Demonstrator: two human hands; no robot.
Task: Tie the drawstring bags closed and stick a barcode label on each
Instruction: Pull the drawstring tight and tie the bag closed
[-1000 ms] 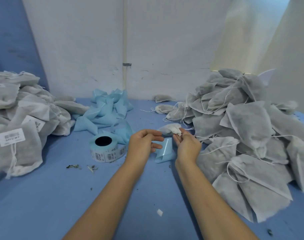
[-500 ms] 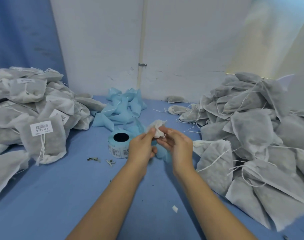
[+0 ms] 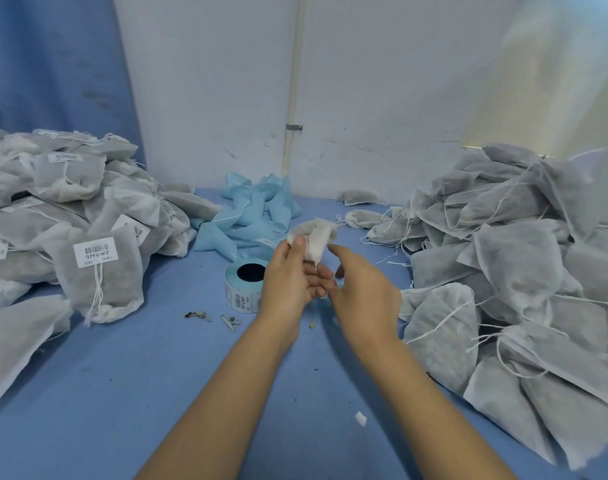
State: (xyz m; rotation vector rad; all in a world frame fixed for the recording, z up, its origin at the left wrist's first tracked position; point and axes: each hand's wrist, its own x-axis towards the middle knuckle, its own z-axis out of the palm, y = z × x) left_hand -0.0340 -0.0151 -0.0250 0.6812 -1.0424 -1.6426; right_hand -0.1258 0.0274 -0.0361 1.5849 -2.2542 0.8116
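White, crumpled, small non-woven drawstring bag [image 3: 314,237] is pinched above the blue table [image 3: 122,375] between the thumb and fingers of the left hand [image 3: 288,278]. The right hand [image 3: 361,292] hovers just beside it, fingers loose, grasping nothing visible. The light pinch could let the bag slip, or its thin cord could tangle. A blue-cored roll of barcode labels [image 3: 236,296] stands behind the hands, with pale blue backing strips [image 3: 254,213] beyond it. Labelled grey bags [image 3: 98,258] are heaped on the left and unlabelled grey bags [image 3: 510,258] on the right.

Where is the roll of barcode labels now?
Head view, centre: the label roll lies on the blue table, just left of the left hand, in front of the blue backing strips.
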